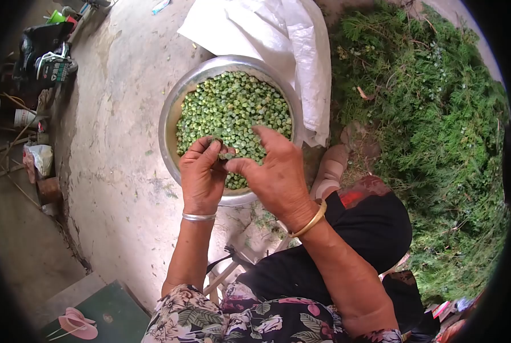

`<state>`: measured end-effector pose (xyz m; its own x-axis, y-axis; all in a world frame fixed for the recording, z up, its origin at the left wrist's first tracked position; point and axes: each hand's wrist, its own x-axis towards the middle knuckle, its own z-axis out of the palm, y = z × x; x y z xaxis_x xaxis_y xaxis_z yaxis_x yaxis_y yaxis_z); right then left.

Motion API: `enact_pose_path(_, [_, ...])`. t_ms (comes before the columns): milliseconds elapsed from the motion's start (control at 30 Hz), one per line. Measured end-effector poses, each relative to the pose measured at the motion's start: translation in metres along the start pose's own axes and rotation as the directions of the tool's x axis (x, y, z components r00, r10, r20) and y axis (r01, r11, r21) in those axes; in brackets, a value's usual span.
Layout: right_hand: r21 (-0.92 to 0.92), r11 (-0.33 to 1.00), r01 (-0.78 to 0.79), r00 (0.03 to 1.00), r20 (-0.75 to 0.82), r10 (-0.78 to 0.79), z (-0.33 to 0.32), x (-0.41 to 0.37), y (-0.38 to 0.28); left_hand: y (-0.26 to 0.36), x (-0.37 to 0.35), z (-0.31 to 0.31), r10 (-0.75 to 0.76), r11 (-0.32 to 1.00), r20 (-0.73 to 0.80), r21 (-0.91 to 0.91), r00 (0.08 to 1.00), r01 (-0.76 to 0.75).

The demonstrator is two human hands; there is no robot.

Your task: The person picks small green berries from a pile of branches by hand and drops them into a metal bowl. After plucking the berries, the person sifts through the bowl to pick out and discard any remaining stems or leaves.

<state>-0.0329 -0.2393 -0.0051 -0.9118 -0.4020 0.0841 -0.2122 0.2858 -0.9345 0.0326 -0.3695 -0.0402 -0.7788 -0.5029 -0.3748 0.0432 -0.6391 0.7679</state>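
Note:
Below my hands stands a wide metal basin (pixel 168 123), heaped with small round green cones or berries (pixel 232 106). My left hand (pixel 203 174) is over its near side, fingers curled and pinching a small green sprig (pixel 227 155), much of it hidden by the fingers. Right beside it is my right hand (pixel 278 174), its thumb and forefinger spread apart. That thumb tip comes close to the sprig, and nothing shows between the fingers. The other fingers of the right hand are hidden beneath it.
A white woven sack (pixel 310 68) lies against the basin's far right side. Cut evergreen branches (pixel 421 126) are piled on the right. My shoe (pixel 331 166) is next to the basin. Buckets and clutter (pixel 41 114) line the left, and a green board (pixel 107 314) is at lower left.

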Motion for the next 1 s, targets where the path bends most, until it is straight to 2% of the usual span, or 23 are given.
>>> enact_pose_path(33, [0.0, 1.0, -0.001, 1.0, 0.0, 0.001, 0.001, -0.002, -0.001, -0.001, 0.0, -0.001, -0.001, 1.0, -0.001, 0.0, 1.0, 0.001])
enact_pose_path(100, [0.052, 0.998, -0.026, 0.986, 0.165, 0.018, 0.004, -0.006, -0.002, -0.002, -0.001, -0.001, -0.025, 0.997, -0.042, 0.065, 0.999, 0.027])
enact_pose_path(233, [0.006, 0.999, 0.035, 0.986, 0.16, -0.036, 0.001, -0.004, 0.0, 0.003, -0.009, 0.0, -0.051, 0.998, 0.006, 0.021, 0.999, 0.051])
enact_pose_path(300, [0.146, 0.954, -0.263, 0.952, 0.2, 0.232, -0.007, 0.002, -0.004, 0.009, 0.0, -0.007, -0.01, 0.915, 0.244, -0.389, 0.97, 0.108])
enact_pose_path(367, [0.213, 0.938, -0.274, 0.954, 0.182, 0.238, -0.003, 0.006, 0.008, 0.016, -0.001, -0.011, 0.01, 0.902, 0.215, -0.423, 0.977, 0.084])
enact_pose_path(400, [0.193, 0.974, -0.121, 0.988, 0.118, 0.099, 0.0, 0.008, 0.012, 0.018, -0.005, -0.014, -0.032, 0.982, 0.259, -0.174, 0.965, 0.079])
enact_pose_path(433, [0.164, 0.986, 0.039, 0.997, 0.053, -0.048, 0.001, 0.01, 0.015, 0.021, -0.008, -0.017, -0.083, 0.994, 0.292, 0.089, 0.953, 0.059])
enact_pose_path(467, [0.2, 0.979, -0.043, 0.991, 0.136, 0.016, -0.004, 0.01, 0.016, 0.022, -0.012, -0.023, -0.249, 0.928, 0.299, 0.347, 0.921, 0.138])
enact_pose_path(500, [0.202, 0.978, -0.045, 0.99, 0.139, 0.017, -0.007, 0.013, 0.017, 0.014, -0.016, -0.029, -0.391, 0.837, 0.327, 0.516, 0.86, 0.184])
enact_pose_path(533, [0.212, 0.975, -0.069, 0.991, 0.127, 0.043, -0.009, 0.016, 0.019, 0.004, -0.022, -0.035, -0.535, 0.688, 0.342, 0.707, 0.772, 0.164])
enact_pose_path(567, [0.221, 0.971, -0.095, 0.991, 0.116, 0.071, -0.013, 0.018, 0.02, -0.009, -0.026, -0.042, -0.719, 0.508, 0.312, 0.846, 0.621, 0.163])
enact_pose_path(600, [0.203, 0.916, -0.346, 0.92, 0.264, 0.289, -0.028, 0.023, 0.003, -0.036, -0.036, -0.056, -0.765, 0.32, 0.381, 0.925, 0.519, -0.207])
enact_pose_path(633, [0.203, 0.914, -0.351, 0.918, 0.266, 0.293, -0.031, 0.023, 0.002, -0.054, -0.045, -0.07, -0.787, 0.062, 0.389, 0.823, 0.48, -0.564])
enact_pose_path(667, [0.289, 0.87, -0.399, 0.912, 0.221, 0.345, -0.033, 0.024, 0.002, -0.076, -0.057, -0.093, -0.662, -0.139, 0.458, 0.703, 0.593, -0.698])
enact_pose_path(700, [0.376, 0.818, -0.436, 0.9, 0.176, 0.399, -0.036, 0.025, 0.002, -0.093, -0.064, -0.109, -0.519, -0.358, 0.552, 0.554, 0.653, -0.752])
enact_pose_path(733, [0.458, 0.74, -0.492, 0.866, 0.175, 0.468, -0.039, 0.026, 0.001, -0.098, -0.061, -0.109, -0.522, -0.352, 0.552, 0.554, 0.65, -0.754])
enact_pose_path(767, [0.455, 0.739, -0.497, 0.863, 0.174, 0.474, -0.04, 0.026, 0.002, -0.103, -0.057, -0.109, -0.515, -0.174, 0.475, 0.757, 0.713, -0.63])
enact_pose_path(800, [0.519, 0.714, -0.471, 0.864, 0.105, 0.493, -0.04, 0.027, 0.002, -0.107, -0.056, -0.108, -0.527, 0.011, 0.384, 0.895, 0.758, -0.445])
enact_pose_path(833, [0.581, 0.688, -0.435, 0.858, 0.037, 0.512, -0.041, 0.028, 0.001, -0.109, -0.058, -0.106, -0.528, 0.013, 0.383, 0.896, 0.758, -0.444])
enact_pose_path(900, [0.631, 0.644, -0.434, 0.84, 0.024, 0.542, -0.046, 0.031, -0.003, -0.112, -0.065, -0.101, -0.523, -0.004, 0.423, 0.867, 0.74, -0.499])
enact_pose_path(933, [0.678, 0.597, -0.429, 0.819, 0.013, 0.574, -0.048, 0.032, -0.005, -0.111, -0.07, -0.09, -0.575, -0.161, 0.356, 0.833, 0.736, -0.529])
enact_pose_path(967, [0.68, 0.595, -0.429, 0.817, 0.012, 0.576, -0.052, 0.033, -0.006, -0.118, -0.073, -0.097, -0.578, -0.161, 0.356, 0.832, 0.734, -0.531])
enact_pose_path(1000, [0.698, 0.588, -0.409, 0.815, -0.011, 0.58, -0.055, 0.033, -0.007, -0.125, -0.075, -0.102, -0.539, -0.174, 0.467, 0.753, 0.701, -0.635])
